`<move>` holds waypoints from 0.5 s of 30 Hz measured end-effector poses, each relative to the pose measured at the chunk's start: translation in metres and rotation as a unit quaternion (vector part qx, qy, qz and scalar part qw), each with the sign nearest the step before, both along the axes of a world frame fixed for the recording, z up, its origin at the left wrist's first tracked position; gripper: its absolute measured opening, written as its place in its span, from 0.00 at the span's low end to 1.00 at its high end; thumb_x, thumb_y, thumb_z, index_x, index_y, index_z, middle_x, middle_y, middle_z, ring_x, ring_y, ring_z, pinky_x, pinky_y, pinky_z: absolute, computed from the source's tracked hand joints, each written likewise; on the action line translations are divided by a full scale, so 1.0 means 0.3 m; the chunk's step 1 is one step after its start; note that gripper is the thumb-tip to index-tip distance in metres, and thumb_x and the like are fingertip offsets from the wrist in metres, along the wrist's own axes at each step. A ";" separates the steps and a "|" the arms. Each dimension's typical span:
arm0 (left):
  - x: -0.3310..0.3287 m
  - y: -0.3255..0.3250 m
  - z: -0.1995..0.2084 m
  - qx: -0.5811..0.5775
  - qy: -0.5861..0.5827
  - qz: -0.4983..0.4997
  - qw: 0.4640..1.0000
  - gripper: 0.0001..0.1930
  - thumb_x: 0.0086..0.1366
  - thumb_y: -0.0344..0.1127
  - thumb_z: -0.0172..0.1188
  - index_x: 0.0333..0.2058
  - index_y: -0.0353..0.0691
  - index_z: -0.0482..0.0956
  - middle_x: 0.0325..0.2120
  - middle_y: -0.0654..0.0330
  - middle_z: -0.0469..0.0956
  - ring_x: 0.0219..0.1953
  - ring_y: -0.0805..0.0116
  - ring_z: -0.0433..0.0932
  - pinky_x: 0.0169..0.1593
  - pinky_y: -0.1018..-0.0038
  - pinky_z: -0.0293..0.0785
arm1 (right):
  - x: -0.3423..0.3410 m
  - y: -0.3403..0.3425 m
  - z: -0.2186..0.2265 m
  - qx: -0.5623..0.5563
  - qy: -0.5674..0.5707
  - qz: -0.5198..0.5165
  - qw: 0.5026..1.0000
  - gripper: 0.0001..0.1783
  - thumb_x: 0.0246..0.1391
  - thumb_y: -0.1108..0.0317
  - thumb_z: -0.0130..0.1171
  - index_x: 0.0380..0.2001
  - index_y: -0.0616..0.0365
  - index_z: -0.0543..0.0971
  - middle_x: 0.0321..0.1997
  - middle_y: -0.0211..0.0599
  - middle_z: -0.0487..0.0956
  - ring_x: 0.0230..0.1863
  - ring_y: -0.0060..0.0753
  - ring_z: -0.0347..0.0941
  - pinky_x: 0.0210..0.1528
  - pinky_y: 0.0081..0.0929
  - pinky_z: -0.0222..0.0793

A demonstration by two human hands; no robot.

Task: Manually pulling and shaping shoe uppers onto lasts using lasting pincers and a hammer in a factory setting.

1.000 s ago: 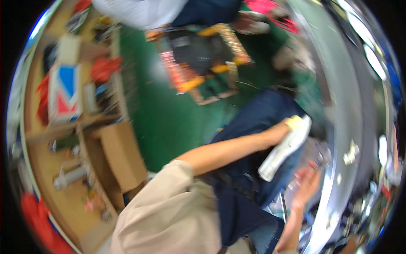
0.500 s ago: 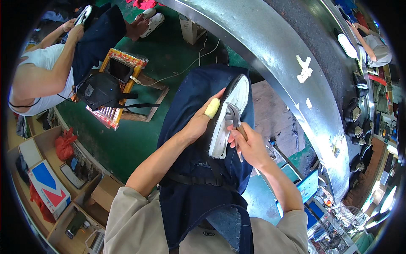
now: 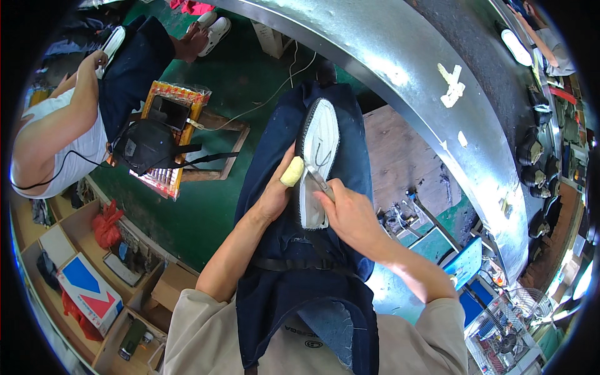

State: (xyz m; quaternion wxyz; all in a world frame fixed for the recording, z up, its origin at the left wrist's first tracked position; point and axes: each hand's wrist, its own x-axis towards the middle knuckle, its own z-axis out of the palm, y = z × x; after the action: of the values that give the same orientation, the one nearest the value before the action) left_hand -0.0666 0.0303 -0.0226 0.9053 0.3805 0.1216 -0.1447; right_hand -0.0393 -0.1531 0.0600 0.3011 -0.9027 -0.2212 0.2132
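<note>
A white shoe sole [image 3: 317,156] with a dark edge lies lengthwise on the dark blue apron [image 3: 300,262] over my lap. My left hand [image 3: 278,194] grips its left side; a yellow wrap covers the thumb. My right hand [image 3: 347,212] holds a thin metal tool [image 3: 319,175] whose tip rests on the sole's middle.
A curved metal conveyor edge [image 3: 425,81] with dark shoes [image 3: 531,150] runs at the right. Another person [image 3: 69,119] sits at the left near a black bag [image 3: 147,147] on a wooden stand. Cardboard boxes [image 3: 87,290] stand lower left; a wooden board [image 3: 400,162] lies right of my lap.
The view swung from the floor at the left toward the conveyor. The sole went from tilted in the air to lying on my lap, and my right hand brought the tool onto it.
</note>
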 end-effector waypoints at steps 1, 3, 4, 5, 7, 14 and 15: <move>-0.017 0.005 -0.033 0.052 0.033 0.005 0.998 0.38 0.77 0.48 0.50 0.76 0.39 0.45 0.73 0.53 0.55 0.74 0.64 0.56 0.74 0.67 0.50 | -0.019 0.027 -0.003 0.019 -0.005 -0.030 0.999 0.19 0.70 0.55 0.54 0.40 0.64 0.72 0.26 0.48 0.82 0.27 0.47 0.82 0.25 0.40 0.75; -0.053 -0.001 -0.066 0.192 0.054 0.036 0.979 0.37 0.77 0.45 0.48 0.74 0.28 0.46 0.70 0.47 0.61 0.71 0.61 0.62 0.72 0.68 0.56 | -0.012 0.062 0.023 0.078 0.190 -0.095 0.974 0.18 0.70 0.56 0.53 0.41 0.64 0.72 0.26 0.46 0.82 0.27 0.43 0.82 0.26 0.38 0.75; -0.074 -0.006 -0.032 0.249 0.058 0.038 0.966 0.35 0.77 0.43 0.46 0.73 0.27 0.48 0.66 0.46 0.67 0.67 0.58 0.67 0.69 0.67 0.61 | -0.001 0.074 0.037 0.134 0.376 -0.152 0.904 0.17 0.71 0.57 0.52 0.42 0.63 0.72 0.26 0.44 0.82 0.26 0.39 0.82 0.27 0.37 0.76; -0.078 0.007 -0.075 0.275 0.038 0.042 0.960 0.34 0.77 0.42 0.46 0.72 0.26 0.50 0.64 0.45 0.69 0.66 0.57 0.69 0.68 0.67 0.63 | 0.017 0.080 0.036 0.142 0.401 -0.148 0.893 0.16 0.72 0.58 0.50 0.44 0.63 0.71 0.27 0.40 0.81 0.26 0.33 0.81 0.30 0.36 0.77; -0.071 0.039 -0.105 0.349 -0.005 0.022 0.937 0.32 0.76 0.41 0.45 0.70 0.26 0.54 0.63 0.41 0.70 0.65 0.51 0.70 0.67 0.64 0.64 | 0.052 0.057 0.066 0.130 0.401 -0.130 0.898 0.16 0.72 0.58 0.50 0.45 0.63 0.71 0.27 0.40 0.81 0.26 0.35 0.82 0.32 0.37 0.77; 0.080 0.058 0.179 0.494 -0.024 -0.191 0.848 0.32 0.73 0.41 0.52 0.67 0.24 0.58 0.63 0.37 0.69 0.67 0.47 0.68 0.68 0.62 0.62 | 0.099 -0.050 0.137 -0.070 0.161 0.246 0.953 0.18 0.67 0.56 0.56 0.41 0.63 0.70 0.24 0.56 0.79 0.31 0.58 0.81 0.33 0.51 0.74; 0.062 0.048 0.171 0.503 -0.013 -0.158 0.850 0.32 0.73 0.40 0.53 0.68 0.26 0.58 0.62 0.38 0.70 0.66 0.47 0.69 0.67 0.63 0.63 | 0.080 -0.035 0.123 -0.053 0.113 0.261 0.957 0.18 0.68 0.56 0.56 0.39 0.64 0.70 0.22 0.55 0.78 0.29 0.58 0.80 0.32 0.50 0.74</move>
State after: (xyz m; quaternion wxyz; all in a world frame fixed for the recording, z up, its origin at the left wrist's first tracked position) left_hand -0.0480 0.0447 0.0287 0.5569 0.7995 0.1045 -0.1996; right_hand -0.0152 -0.1636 0.0969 0.2095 -0.7983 -0.4017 0.3968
